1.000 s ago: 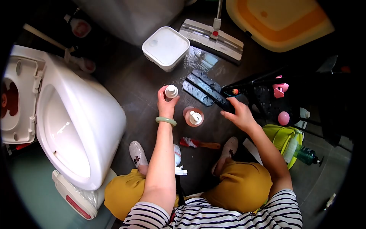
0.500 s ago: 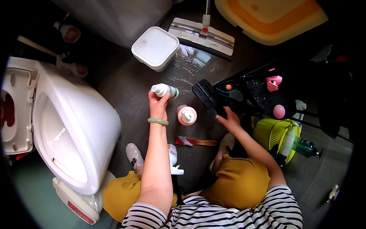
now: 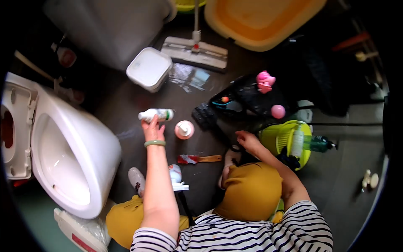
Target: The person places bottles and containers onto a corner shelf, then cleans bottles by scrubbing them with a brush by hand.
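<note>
My left hand (image 3: pixel 154 129) is closed around a small white bottle (image 3: pixel 156 115) with a green-marked label, held nearly level above the floor. Just right of it stands a pink bottle with a white pump top (image 3: pixel 184 129). My right hand (image 3: pixel 250 142), slightly blurred, is beside the handle end of a black tool with a flat head (image 3: pixel 204 116); its fingers look stretched out, and contact with the handle is unclear. Between my feet lies a scrub brush (image 3: pixel 199 159) with red and white bristles and a wooden handle. A white spray bottle (image 3: pixel 176 176) is partly hidden by my left arm.
A toilet (image 3: pixel 75 155) with raised seat stands at left. Ahead are a lidded white tub (image 3: pixel 149 67), a flat mop (image 3: pixel 194 52) and an orange-and-white basin (image 3: pixel 264 21). At right, a lime-green bucket (image 3: pixel 289 140) holds bottles. The floor has a wet patch (image 3: pixel 191 78).
My left hand has turned the white bottle from tilted to nearly level. The black tool's head has come slightly closer to me, with my right hand lower beside its handle. The camera view has shifted.
</note>
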A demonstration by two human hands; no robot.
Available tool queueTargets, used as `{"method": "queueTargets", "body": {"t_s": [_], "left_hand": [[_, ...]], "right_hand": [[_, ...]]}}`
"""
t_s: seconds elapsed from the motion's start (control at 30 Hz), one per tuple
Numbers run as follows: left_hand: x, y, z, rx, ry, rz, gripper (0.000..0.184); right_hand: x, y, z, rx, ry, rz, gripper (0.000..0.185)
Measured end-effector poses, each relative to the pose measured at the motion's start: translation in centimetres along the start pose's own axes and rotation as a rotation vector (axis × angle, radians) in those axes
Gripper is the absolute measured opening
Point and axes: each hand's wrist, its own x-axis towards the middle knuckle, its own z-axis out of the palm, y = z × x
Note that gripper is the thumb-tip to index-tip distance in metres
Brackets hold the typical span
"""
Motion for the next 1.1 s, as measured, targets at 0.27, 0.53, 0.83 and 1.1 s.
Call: {"method": "queueTargets", "body": {"t_s": [0.27, 0.53, 0.83, 1.1], "left_hand": [[3.9, 0.7, -3.5, 0.029, -0.039, 0.126, 0.041], [4.2, 3.5, -5.4, 0.098, 0.08, 0.17, 0.06], [-1.8, 6.8, -6.4, 0.178, 0.046, 0.353, 0.06], [-3.7, 7.2, -5.0, 0.189, 0.056, 0.294, 0.06]], "right_hand": [[-21.3, -5.1, -18.6, -0.3, 0.804, 0.06, 0.022], [-38.4, -16.6, -43.4, -1.398, 1.599, 0.058, 0.032], [-43.4, -10.9, -59.4, -1.977, 1.233, 0.383, 0.043], [-41.1, -10.1, -53.0, -1.486, 1.166, 0.264, 0.043]]}}
